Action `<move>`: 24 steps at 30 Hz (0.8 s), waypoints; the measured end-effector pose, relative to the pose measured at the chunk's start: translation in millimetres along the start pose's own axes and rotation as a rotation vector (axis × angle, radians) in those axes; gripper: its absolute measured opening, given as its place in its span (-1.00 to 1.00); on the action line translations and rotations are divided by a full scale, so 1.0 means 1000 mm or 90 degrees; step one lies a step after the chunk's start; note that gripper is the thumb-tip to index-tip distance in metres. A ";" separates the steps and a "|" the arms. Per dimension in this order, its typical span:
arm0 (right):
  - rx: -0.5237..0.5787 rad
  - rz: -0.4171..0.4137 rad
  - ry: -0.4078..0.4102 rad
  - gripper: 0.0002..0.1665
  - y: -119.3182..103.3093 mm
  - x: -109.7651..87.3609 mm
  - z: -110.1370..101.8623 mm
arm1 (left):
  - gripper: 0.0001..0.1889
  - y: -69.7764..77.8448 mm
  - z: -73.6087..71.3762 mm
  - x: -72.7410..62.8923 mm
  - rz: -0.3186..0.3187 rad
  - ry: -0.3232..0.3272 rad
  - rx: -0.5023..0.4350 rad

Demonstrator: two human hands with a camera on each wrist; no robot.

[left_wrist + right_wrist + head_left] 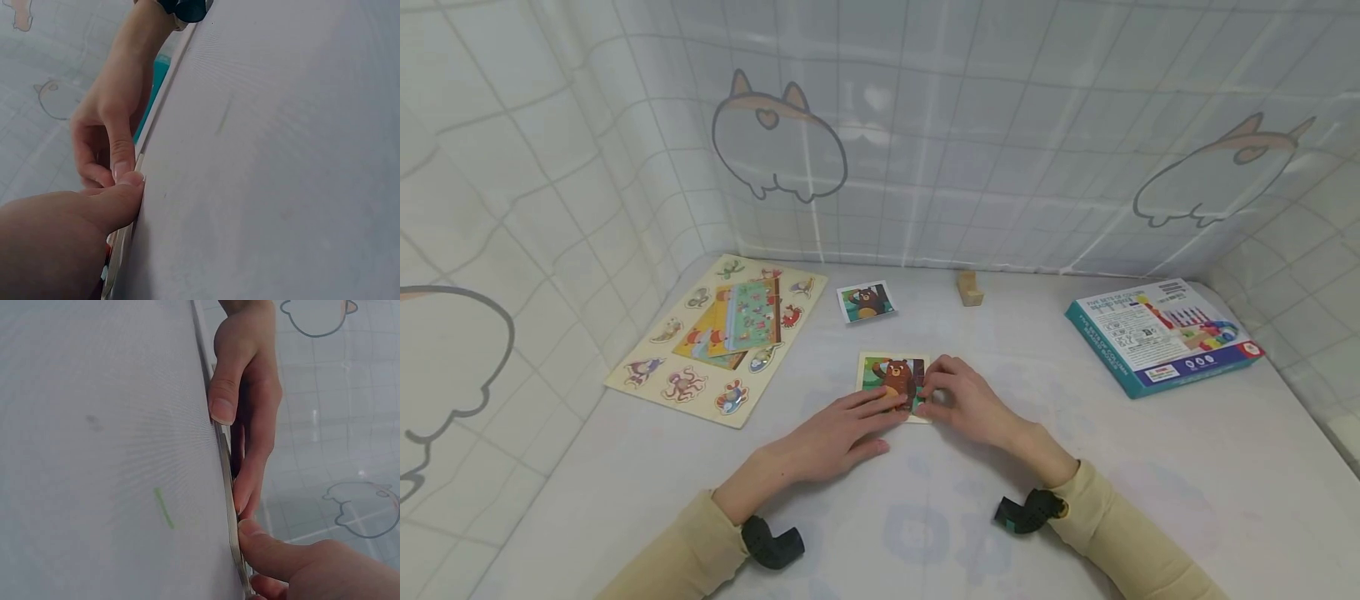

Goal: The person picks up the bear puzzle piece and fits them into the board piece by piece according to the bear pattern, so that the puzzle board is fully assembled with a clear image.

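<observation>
A small bear jigsaw puzzle [897, 372] in a pale wooden frame lies flat on the table, in the middle of the head view. Across its lower left part rests my left hand [842, 433], fingers stretched out over the picture and thumb apart on the near side. My right hand [970, 402] pinches at the puzzle's right side with thumb and curled fingers, covering that edge. Both wrist views look low along the table; there the left hand [250, 394] and right hand [109, 119] meet at the thin edge of the frame.
Behind the puzzle lies a picture card [867, 302] of the same bear, with a small wooden block [970, 288] to its right. A sea-animal puzzle board [647, 398] bearing two picture sheets is at the left. A teal-sided toy box [1157, 333] lies at the right.
</observation>
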State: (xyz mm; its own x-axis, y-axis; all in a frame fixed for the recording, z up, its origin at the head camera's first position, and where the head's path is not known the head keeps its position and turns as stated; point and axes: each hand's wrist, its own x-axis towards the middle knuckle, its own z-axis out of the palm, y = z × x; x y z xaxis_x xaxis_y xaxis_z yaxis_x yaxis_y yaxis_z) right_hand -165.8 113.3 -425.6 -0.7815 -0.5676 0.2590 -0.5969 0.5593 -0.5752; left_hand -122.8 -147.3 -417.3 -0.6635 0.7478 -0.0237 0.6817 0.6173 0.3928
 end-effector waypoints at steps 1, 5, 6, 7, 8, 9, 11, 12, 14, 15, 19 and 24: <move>0.002 0.001 -0.001 -0.84 0.000 0.000 0.000 | -0.47 0.000 0.000 0.000 -0.001 -0.001 0.001; 0.009 -0.001 -0.002 -0.86 0.000 0.001 -0.001 | -0.47 0.000 0.000 0.001 -0.006 -0.002 0.000; 0.011 -0.001 -0.003 -0.86 0.000 0.001 -0.002 | -0.47 0.000 0.000 0.001 -0.006 -0.002 -0.001; 0.013 0.000 -0.003 -0.87 0.000 0.001 -0.002 | -0.46 0.000 0.000 0.001 -0.007 -0.003 0.000; 0.016 0.001 -0.004 -0.87 -0.001 0.001 -0.003 | -0.45 0.000 0.000 0.001 -0.007 -0.003 0.001; 0.020 0.002 -0.005 -0.88 -0.001 0.001 -0.004 | -0.45 -0.001 0.000 0.001 -0.006 -0.003 0.002; 0.026 0.005 -0.007 -0.89 -0.002 0.001 -0.004 | -0.44 -0.001 0.001 0.001 -0.005 -0.001 0.008; 0.028 0.008 -0.009 -0.89 -0.002 0.002 -0.005 | -0.44 -0.001 0.001 0.001 -0.003 0.001 0.011; 0.032 0.010 -0.012 -0.91 -0.002 0.002 -0.004 | -0.44 0.000 0.001 0.000 0.000 0.003 0.016; 0.033 0.009 -0.014 -0.91 -0.002 0.002 -0.004 | -0.44 0.000 0.001 0.000 0.001 0.004 0.016; 0.015 -0.009 -0.012 -0.91 0.000 0.001 -0.002 | -0.45 0.001 0.000 -0.001 0.001 0.003 0.008; -0.012 -0.058 0.001 -0.90 0.003 -0.001 -0.002 | -0.46 0.004 -0.001 0.000 -0.004 0.001 -0.006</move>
State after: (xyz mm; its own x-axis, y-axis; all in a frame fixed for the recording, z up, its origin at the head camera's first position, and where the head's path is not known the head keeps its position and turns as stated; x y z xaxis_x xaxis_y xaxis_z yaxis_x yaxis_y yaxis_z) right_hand -167.2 117.3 -426.3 -0.7238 -0.6159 0.3110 -0.6690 0.5164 -0.5346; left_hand -120.8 -144.9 -415.0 -0.6681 0.7437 -0.0243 0.6750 0.6194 0.4009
